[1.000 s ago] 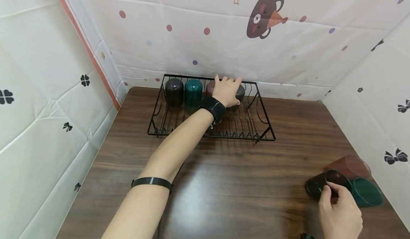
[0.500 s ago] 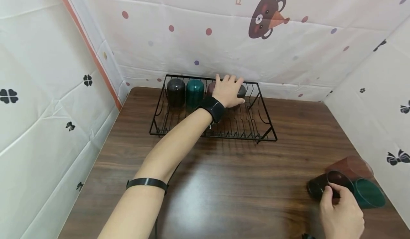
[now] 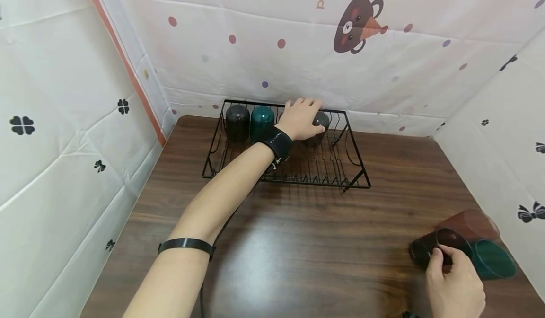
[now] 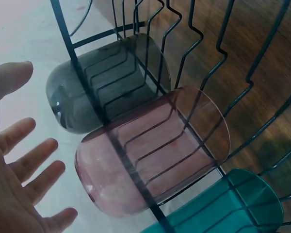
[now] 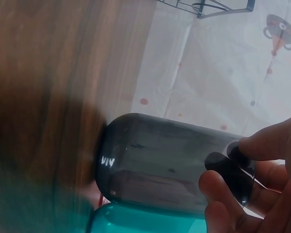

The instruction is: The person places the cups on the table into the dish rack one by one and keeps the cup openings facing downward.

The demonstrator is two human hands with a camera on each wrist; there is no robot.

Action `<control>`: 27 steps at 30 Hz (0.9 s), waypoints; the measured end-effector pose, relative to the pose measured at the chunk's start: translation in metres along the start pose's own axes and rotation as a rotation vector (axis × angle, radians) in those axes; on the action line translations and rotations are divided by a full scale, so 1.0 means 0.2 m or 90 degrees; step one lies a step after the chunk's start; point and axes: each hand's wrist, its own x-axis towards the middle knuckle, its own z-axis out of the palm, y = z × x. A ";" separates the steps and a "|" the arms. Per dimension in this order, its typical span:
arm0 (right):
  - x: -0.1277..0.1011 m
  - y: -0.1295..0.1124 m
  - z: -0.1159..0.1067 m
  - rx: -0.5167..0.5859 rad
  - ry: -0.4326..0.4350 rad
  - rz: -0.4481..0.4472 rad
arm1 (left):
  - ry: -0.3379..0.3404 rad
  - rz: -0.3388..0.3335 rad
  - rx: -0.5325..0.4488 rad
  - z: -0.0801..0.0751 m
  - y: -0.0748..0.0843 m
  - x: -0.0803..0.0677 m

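Up at the back of the dark wooden table (image 3: 306, 242), the black wire dish rack (image 3: 357, 178) stands against the spotted white backdrop, and the left hand (image 3: 301, 118) reaches into its far row. The left wrist view shows that hand (image 4: 14, 194) with fingers spread and straight, holding nothing, hovering just beside two upside-down tumblers: a smoky grey translucent plastic tumbler (image 4: 109, 80) and a pink translucent plastic tumbler (image 4: 153, 150), side by side between the wires. From the head camera the grey one (image 3: 320, 121) peeks out at the hand's right edge, while the pink one is hidden behind the hand; whether the palm touches either cannot be told. Further left in the same row stand a teal translucent plastic tumbler (image 3: 262, 121) and a dark brown translucent plastic tumbler (image 3: 237, 121), both inverted and just beside each other.

Near the table's right front corner, the right hand (image 3: 454, 287) pinches the rim of a dark smoky translucent tumbler lying on its side (image 3: 427, 249), thumb on the outside and a fingertip (image 5: 218, 162) inside the mouth. Its closed end points left along the table. Touching it lie a second teal tumbler (image 3: 491, 260), also on its side with its mouth toward the camera, and a reddish-brown translucent tumbler (image 3: 466, 222) behind them.
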 end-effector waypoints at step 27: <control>-0.04 -0.11 0.05 0.060 0.042 -0.161 | -0.023 0.207 -0.007 -0.10 0.17 -0.33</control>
